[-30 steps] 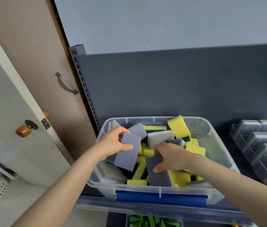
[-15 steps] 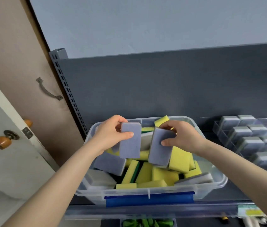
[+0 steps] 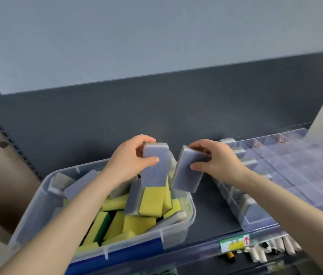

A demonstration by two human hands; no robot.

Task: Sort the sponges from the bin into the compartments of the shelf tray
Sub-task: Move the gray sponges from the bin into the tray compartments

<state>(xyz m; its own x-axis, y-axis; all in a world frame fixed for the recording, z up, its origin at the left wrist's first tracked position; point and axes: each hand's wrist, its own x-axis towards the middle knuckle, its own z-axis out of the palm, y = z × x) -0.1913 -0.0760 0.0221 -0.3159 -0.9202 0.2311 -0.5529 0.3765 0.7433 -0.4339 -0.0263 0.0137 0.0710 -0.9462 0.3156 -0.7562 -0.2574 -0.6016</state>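
Head view looking down onto a grey shelf point(image 3: 212, 213). At 7 o'clock a clear bin point(image 3: 37, 205) holds a loose heap of yellow sponges point(image 3: 138, 223) mixed with grey ones. The left hand point(image 3: 127, 161) is raised over the bin's far end, thumb in front and fingers curled behind. It pinches a grey sponge point(image 3: 154, 171) that stands upright. At its 3 o'clock, close but not touching, the right hand point(image 3: 220, 163) grips a second grey sponge point(image 3: 186, 175) by the upper end. This sponge tilts, top toward 1 o'clock, over the gap between bin and tray. The clear tray point(image 3: 305, 175) lies at 4 o'clock. Filed sponges point(image 3: 249, 207) stand in its left row of compartments. A green label point(image 3: 234, 243) sits on the shelf edge at 5 o'clock.
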